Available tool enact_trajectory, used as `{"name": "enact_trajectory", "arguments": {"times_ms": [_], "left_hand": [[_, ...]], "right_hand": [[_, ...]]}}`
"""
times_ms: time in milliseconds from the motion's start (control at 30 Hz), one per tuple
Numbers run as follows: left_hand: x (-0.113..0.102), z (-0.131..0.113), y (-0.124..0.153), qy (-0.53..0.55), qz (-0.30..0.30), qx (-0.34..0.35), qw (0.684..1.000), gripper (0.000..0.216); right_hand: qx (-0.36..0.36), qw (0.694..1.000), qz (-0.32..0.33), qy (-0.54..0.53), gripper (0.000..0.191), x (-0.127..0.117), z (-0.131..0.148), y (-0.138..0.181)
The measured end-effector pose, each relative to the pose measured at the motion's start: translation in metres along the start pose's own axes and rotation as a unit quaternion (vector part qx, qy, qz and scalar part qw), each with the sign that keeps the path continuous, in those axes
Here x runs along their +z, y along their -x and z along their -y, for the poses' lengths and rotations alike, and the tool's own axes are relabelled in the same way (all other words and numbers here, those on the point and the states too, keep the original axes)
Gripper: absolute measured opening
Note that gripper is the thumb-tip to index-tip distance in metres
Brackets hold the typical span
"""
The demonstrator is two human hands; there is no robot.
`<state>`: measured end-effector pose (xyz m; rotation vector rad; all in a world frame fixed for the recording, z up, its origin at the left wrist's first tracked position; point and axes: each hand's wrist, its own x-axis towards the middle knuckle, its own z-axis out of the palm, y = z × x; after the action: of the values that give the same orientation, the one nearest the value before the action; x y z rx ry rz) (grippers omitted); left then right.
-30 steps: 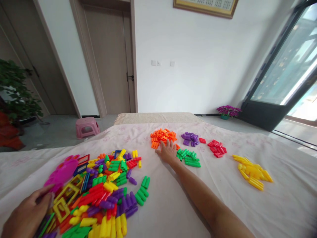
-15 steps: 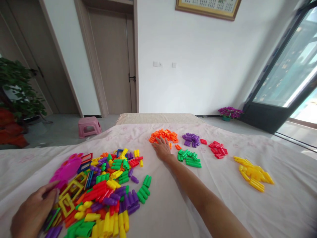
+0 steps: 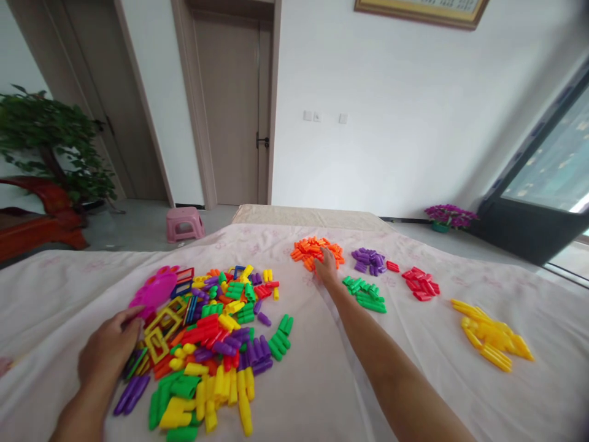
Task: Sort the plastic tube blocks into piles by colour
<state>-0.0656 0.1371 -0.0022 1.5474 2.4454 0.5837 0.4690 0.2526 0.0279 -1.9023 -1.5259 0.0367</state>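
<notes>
My right hand (image 3: 326, 267) reaches far across the pale bed sheet (image 3: 322, 380) and rests on the near edge of the orange pile of plastic pieces (image 3: 315, 250), fingers curled among them. My left hand (image 3: 108, 354) lies at the left edge of the big mixed heap of coloured pieces (image 3: 216, 331), fingers bent down onto it beside a yellow square frame (image 3: 156, 339) and a pink flat piece (image 3: 153, 293). What either hand grips is hidden.
Sorted piles lie beyond the heap: purple (image 3: 369, 259), green (image 3: 364, 293), red (image 3: 421, 283) and yellow (image 3: 491, 334). A pink stool (image 3: 184, 223), a potted plant (image 3: 50, 141), a door (image 3: 230, 104) and a flower pot (image 3: 445, 217) stand past the bed.
My right hand has pushed farther into the orange pile. My left hand has slid up along the heap's left edge. The view has swung left.
</notes>
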Motion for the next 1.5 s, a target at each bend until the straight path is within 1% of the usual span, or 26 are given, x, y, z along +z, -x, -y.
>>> {"name": "enact_trajectory", "arguments": {"times_ms": [67,100,200,267,333,400,500,567,633,700,733,800,833,867,900,967,1000,1033,1100,1167,1233,1300,1367,1433,1500], "left_hand": [[-0.005,-0.007,0.004,0.020,-0.011,-0.018,1.000,0.060],[-0.006,-0.009,0.006,0.027,-0.012,-0.019,0.999,0.059],[-0.010,-0.014,0.009,0.031,-0.007,-0.023,0.999,0.056],[-0.012,-0.015,0.011,0.031,-0.004,-0.025,0.999,0.055],[-0.013,-0.017,0.013,0.032,-0.013,-0.022,0.999,0.054],[-0.013,-0.019,0.014,0.034,-0.018,-0.019,0.999,0.054],[-0.013,-0.019,0.014,0.035,-0.018,-0.024,0.999,0.054],[-0.012,-0.018,0.013,0.035,-0.013,-0.027,0.999,0.053],[-0.012,-0.016,0.012,0.035,-0.009,-0.025,0.999,0.053],[-0.011,-0.015,0.011,0.034,-0.011,-0.025,0.999,0.053],[-0.010,-0.015,0.011,0.033,-0.014,-0.025,0.999,0.053],[-0.009,-0.013,0.010,0.034,-0.018,-0.021,0.999,0.052],[-0.008,-0.013,0.010,0.033,-0.021,-0.019,0.999,0.052],[-0.007,-0.012,0.009,0.032,-0.023,-0.017,0.999,0.052],[-0.006,-0.012,0.009,0.031,-0.025,-0.018,0.999,0.053],[-0.005,-0.011,0.008,0.031,-0.028,-0.021,0.999,0.053],[-0.005,-0.010,0.007,0.031,-0.027,-0.021,0.999,0.053],[-0.005,-0.010,0.007,0.031,-0.025,-0.020,0.999,0.053],[-0.006,-0.010,0.007,0.032,-0.021,-0.018,0.999,0.054],[-0.007,-0.011,0.008,0.029,-0.016,-0.019,0.999,0.054],[-0.008,-0.012,0.009,0.026,-0.017,-0.022,0.999,0.054],[-0.009,-0.013,0.010,0.027,-0.015,-0.022,0.999,0.054],[-0.008,-0.012,0.010,0.029,-0.014,-0.023,0.999,0.054],[-0.007,-0.011,0.008,0.029,-0.017,-0.025,0.999,0.054],[-0.006,-0.010,0.007,0.030,-0.020,-0.023,0.999,0.055]], "right_hand": [[-0.050,0.998,-0.029,-0.039,0.053,0.001,0.009,0.008],[-0.083,0.994,-0.028,-0.059,0.049,0.002,0.015,0.016],[-0.174,0.978,0.025,-0.112,0.034,0.007,0.037,0.049],[-0.216,0.966,0.063,-0.126,0.029,0.010,0.054,0.071],[-0.260,0.953,0.095,-0.122,0.032,0.011,0.072,0.087],[-0.298,0.940,0.129,-0.107,0.038,0.012,0.086,0.095],[-0.320,0.926,0.177,-0.091,0.038,0.014,0.095,0.098],[-0.317,0.923,0.197,-0.098,0.035,0.017,0.093,0.097],[-0.284,0.932,0.190,-0.123,0.034,0.022,0.088,0.097],[-0.213,0.943,0.172,-0.187,0.032,0.027,0.082,0.096],[-0.172,0.943,0.168,-0.228,0.032,0.029,0.079,0.096],[-0.102,0.933,0.178,-0.296,0.035,0.031,0.074,0.095],[-0.084,0.929,0.186,-0.308,0.036,0.030,0.073,0.094],[-0.081,0.931,0.190,-0.300,0.036,0.028,0.072,0.094],[-0.094,0.938,0.186,-0.276,0.035,0.025,0.071,0.093],[-0.152,0.952,0.166,-0.209,0.031,0.019,0.074,0.094],[-0.187,0.953,0.156,-0.178,0.030,0.016,0.076,0.095],[-0.221,0.952,0.149,-0.152,0.031,0.014,0.079,0.096],[-0.277,0.941,0.156,-0.119,0.039,0.011,0.088,0.100],[-0.310,0.930,0.174,-0.098,0.047,0.012,0.096,0.104],[-0.323,0.922,0.191,-0.089,0.044,0.014,0.101,0.106],[-0.320,0.920,0.204,-0.097,0.035,0.016,0.101,0.106],[-0.288,0.929,0.196,-0.122,0.027,0.019,0.099,0.105],[-0.221,0.943,0.172,-0.178,0.027,0.022,0.095,0.101],[-0.132,0.941,0.154,-0.269,0.030,0.024,0.092,0.097]]}}
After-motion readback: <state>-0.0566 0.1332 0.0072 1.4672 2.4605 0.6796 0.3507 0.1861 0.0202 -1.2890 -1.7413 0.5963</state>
